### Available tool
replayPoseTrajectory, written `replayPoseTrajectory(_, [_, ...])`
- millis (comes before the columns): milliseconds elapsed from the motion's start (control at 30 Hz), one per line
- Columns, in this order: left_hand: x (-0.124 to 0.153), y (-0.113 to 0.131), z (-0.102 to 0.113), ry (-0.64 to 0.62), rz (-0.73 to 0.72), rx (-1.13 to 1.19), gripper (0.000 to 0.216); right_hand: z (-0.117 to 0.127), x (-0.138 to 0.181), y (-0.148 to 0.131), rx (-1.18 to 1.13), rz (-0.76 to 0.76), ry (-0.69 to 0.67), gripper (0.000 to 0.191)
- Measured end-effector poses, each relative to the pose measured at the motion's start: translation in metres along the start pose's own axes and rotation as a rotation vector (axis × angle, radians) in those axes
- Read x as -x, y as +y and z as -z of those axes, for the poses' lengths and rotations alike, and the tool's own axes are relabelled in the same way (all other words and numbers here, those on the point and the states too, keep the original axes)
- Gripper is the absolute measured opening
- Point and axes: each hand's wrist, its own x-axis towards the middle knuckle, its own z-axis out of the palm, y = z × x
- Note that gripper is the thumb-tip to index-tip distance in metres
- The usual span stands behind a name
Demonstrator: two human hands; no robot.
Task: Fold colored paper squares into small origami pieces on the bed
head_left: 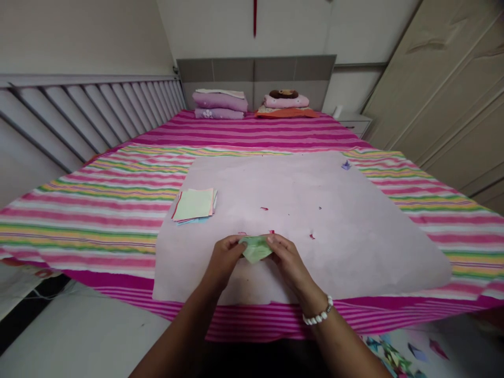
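Both of my hands hold one folded piece of light green paper (255,249) just above the near edge of a large pale pink sheet (354,241) spread over the bed. My left hand (225,258) pinches the paper's left side with its fingers closed. My right hand (286,258), a white bead bracelet on its wrist, pinches the right side. A stack of coloured paper squares (194,205) with a pale green one on top lies on the sheet, up and to the left of my hands.
The bed carries a pink, green and yellow striped cover (98,210). Folded pink bedding (219,104) and a pillow pile (285,104) sit by the headboard. A small purple folded paper (346,166) lies far right on the sheet. Several folded papers (397,357) litter the floor at lower right.
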Motion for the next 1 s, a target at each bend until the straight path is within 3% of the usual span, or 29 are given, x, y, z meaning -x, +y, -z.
replayPoseTrajectory(167, [0.0, 0.008, 0.003, -0.116, 0.094, 0.141, 0.017, 0.003, 0.006, -0.005, 0.045, 0.0, -0.126, 0.043])
replayPoseTrajectory(300, [0.003, 0.009, 0.001, -0.168, 0.124, 0.123, 0.016, 0.003, 0.005, -0.002, 0.136, 0.003, -0.031, 0.03])
replayPoseTrajectory(433, [0.006, 0.008, 0.003, -0.14, 0.158, 0.088, 0.034, 0.003, 0.004, 0.0, 0.191, 0.012, 0.027, 0.025])
replayPoseTrajectory(500, [0.007, 0.008, 0.004, -0.119, 0.116, 0.025, 0.042, 0.002, 0.004, 0.0, 0.164, 0.004, 0.042, 0.025])
replayPoseTrajectory(600, [0.009, 0.008, 0.004, -0.126, -0.031, -0.073, 0.037, 0.0, 0.006, 0.002, 0.105, -0.017, 0.052, 0.023])
replayPoseTrajectory(733, [0.008, 0.004, 0.001, -0.096, -0.095, -0.032, 0.038, -0.005, 0.009, 0.004, 0.038, -0.058, 0.056, 0.023])
replayPoseTrajectory(867, [0.007, -0.002, -0.001, -0.006, -0.217, -0.028, 0.054, -0.008, 0.012, 0.004, 0.016, -0.08, 0.065, 0.025])
replayPoseTrajectory(1000, [0.008, -0.003, 0.0, -0.074, -0.315, -0.055, 0.038, -0.009, 0.013, 0.004, 0.02, -0.071, 0.082, 0.025])
